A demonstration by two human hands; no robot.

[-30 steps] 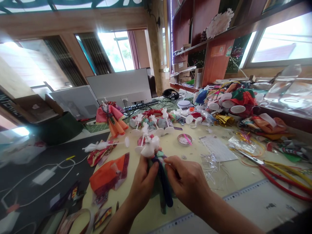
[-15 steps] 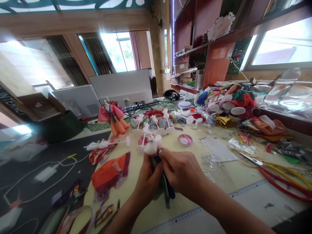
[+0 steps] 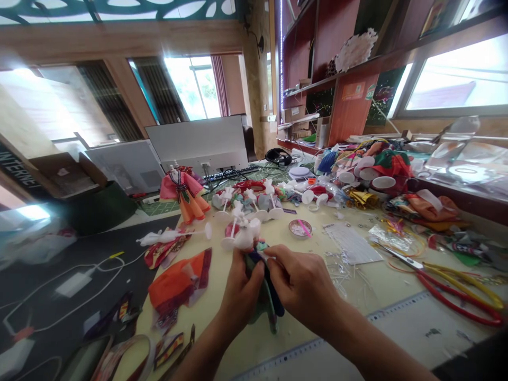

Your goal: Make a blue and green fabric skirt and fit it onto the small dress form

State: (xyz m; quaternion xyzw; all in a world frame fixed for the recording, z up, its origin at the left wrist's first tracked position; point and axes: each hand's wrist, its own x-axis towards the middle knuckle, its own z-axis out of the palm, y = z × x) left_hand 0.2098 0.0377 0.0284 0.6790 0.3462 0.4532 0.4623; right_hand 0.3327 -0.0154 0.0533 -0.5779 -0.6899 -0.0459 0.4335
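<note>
A small white figure (image 3: 246, 233) dressed in dark blue and green cloth (image 3: 262, 307) is held between my hands above the cream table mat. Its white upper part points away from me and the cloth hangs down toward me. My left hand (image 3: 242, 288) wraps round the cloth just below the white part. My right hand (image 3: 296, 272) has thumb and forefinger pinched at the right side of the cloth, close under the white part. What lies under the fingers is partly hidden.
Red and yellow-handled scissors (image 3: 456, 291) and a ruler (image 3: 309, 346) lie at the right and front. Orange cloth (image 3: 180, 283) lies left. White figures on stands (image 3: 237, 217), a small bowl (image 3: 300, 228) and a dressed doll (image 3: 184, 190) stand behind.
My right hand has shifted slightly right, away from the white part, and its fingertips have drawn back a little. The view has turned slightly.
</note>
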